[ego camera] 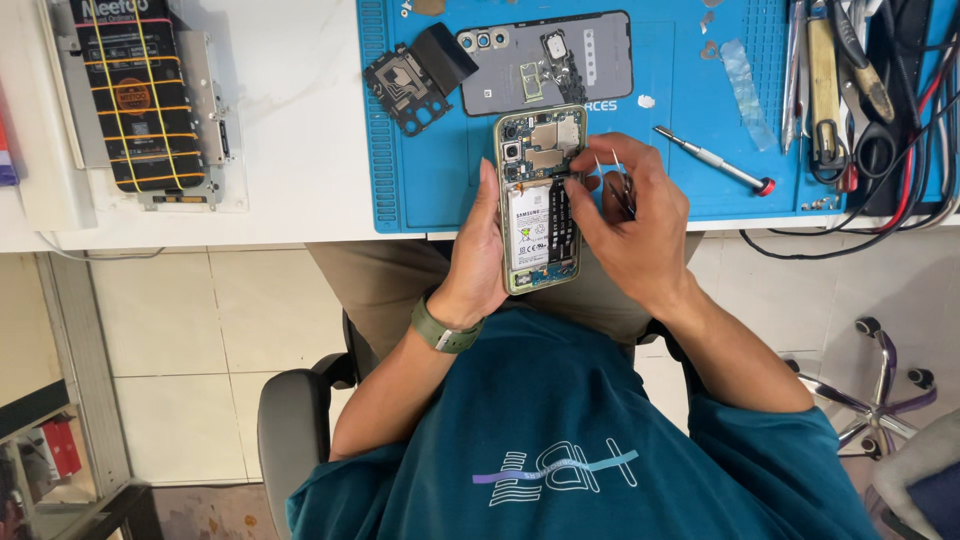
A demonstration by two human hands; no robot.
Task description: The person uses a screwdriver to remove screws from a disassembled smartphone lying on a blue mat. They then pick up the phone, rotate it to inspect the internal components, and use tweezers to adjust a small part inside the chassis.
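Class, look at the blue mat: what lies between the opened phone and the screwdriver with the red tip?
In the head view, the right hand with tweezers lies between the opened phone and the screwdriver.

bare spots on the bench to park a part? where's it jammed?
Free: white bench between the banded phone and mat; mat patch between screwdriver and tape. Crowded: tool pile at right, back cover and bracket up top, opened phone under both hands.

opened phone (540,200): 1 | back cover (545,62): 1 | screwdriver (712,158): 1 | blue mat (420,190): 1 | wristwatch (443,330): 1
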